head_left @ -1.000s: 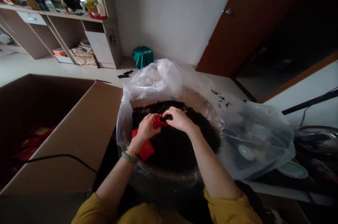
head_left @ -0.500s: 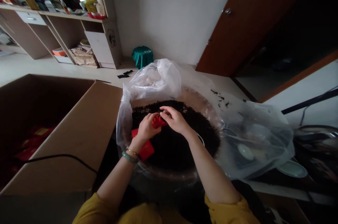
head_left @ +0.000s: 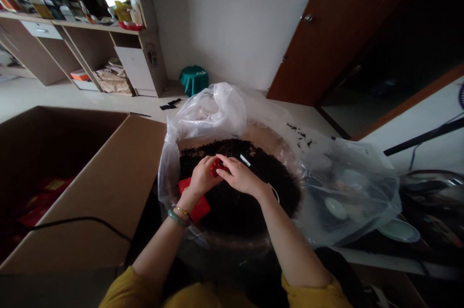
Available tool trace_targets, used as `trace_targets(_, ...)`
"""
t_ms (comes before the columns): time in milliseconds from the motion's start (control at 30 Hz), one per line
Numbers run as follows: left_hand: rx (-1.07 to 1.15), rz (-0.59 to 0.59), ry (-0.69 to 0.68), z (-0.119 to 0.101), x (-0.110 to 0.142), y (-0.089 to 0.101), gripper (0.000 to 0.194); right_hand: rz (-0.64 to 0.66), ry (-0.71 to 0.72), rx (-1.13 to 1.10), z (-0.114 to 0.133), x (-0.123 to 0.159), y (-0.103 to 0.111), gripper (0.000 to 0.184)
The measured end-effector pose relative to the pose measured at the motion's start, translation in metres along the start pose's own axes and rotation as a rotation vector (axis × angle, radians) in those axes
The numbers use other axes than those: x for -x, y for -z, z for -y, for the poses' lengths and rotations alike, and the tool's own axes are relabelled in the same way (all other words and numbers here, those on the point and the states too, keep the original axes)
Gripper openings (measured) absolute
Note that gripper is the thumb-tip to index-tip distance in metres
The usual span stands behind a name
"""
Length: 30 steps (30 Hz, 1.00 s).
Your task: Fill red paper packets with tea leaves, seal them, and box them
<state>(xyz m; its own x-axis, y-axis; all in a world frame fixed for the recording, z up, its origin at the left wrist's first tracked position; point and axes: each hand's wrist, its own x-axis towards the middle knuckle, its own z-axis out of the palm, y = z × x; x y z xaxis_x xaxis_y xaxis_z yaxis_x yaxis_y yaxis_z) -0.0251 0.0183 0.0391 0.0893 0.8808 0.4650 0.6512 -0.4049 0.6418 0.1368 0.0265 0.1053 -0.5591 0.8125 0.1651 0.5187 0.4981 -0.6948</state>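
Over the tub, my left hand (head_left: 203, 176) is closed round a small shiny red packet (head_left: 216, 167), of which only a part shows. From the other side my right hand (head_left: 241, 176) closes its fingers over the same packet, and the two hands almost meet. Below them lies dark, dry, leaf-like loose material (head_left: 235, 211) in a wide round tub lined with a clear plastic bag (head_left: 226, 105). A red box (head_left: 198, 209) lies partly hidden under my left wrist. A white-tipped slim object (head_left: 248, 159) rests on the leaves beyond my right hand.
At the left stands an open cardboard box (head_left: 97, 187) with red packages (head_left: 47, 192) inside and a black cable across its side. The plastic spreads to the right over a surface with a pale dish (head_left: 400, 231). Behind are a shelf unit (head_left: 141, 66), a green-covered bin (head_left: 195, 80) and a brown door (head_left: 326, 32).
My right hand has come down and closed more over the red packet, covering more of it. The white-tipped object beyond that hand now shows. The view has shifted slightly.
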Motion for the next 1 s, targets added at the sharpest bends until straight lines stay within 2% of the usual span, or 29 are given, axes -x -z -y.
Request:
trace_targets(100,0.077,0.018,0.010,0.001,-0.001,-0.003,0.046,-0.054,-0.007,-0.053,-0.001,0.001,0.004,0.041)
trace_targets(267,0.279,0.006,0.071,0.003,-0.002,-0.004,0.057,-0.325,-0.025,-0.269,-0.009,0.001,0.017,0.024)
trace_targets(367,0.432,-0.021,0.144,0.001,-0.002,0.001,0.061,-0.436,-0.060,-0.334,-0.017,0.005,0.021,0.022)
trace_targets(467,0.676,0.008,0.260,-0.001,-0.003,0.009,0.059,-0.412,-0.050,-0.251,-0.022,0.010,0.020,0.026)
trace_targets(600,1.012,0.124,0.401,-0.004,-0.003,0.014,0.050,-0.320,0.159,-0.013,-0.020,0.010,0.012,0.032)
trace_targets(667,1.092,0.149,0.478,-0.005,-0.003,0.013,0.046,-0.306,0.222,0.079,-0.019,0.006,0.007,0.024)
trace_targets(733,1.116,0.119,0.557,-0.006,-0.003,0.010,0.044,-0.338,0.226,0.154,-0.018,0.001,0.004,0.007)
trace_targets(767,1.123,0.114,0.590,-0.006,-0.003,0.009,0.044,-0.369,0.217,0.187,-0.019,0.000,0.003,0.005)
trace_targets(833,1.148,0.192,0.622,-0.006,0.000,0.008,0.051,-0.439,0.198,0.229,-0.020,-0.001,0.003,0.010)
trace_targets(900,1.143,0.354,0.603,-0.006,0.004,0.008,0.063,-0.480,0.189,0.243,-0.022,0.000,0.005,0.011)
trace_targets(933,1.115,0.424,0.590,-0.006,0.007,0.009,0.068,-0.482,0.190,0.248,-0.022,0.002,0.006,0.012)
trace_targets(1000,1.026,0.476,0.583,-0.006,0.010,0.009,0.073,-0.439,0.192,0.263,-0.021,0.004,0.007,0.012)
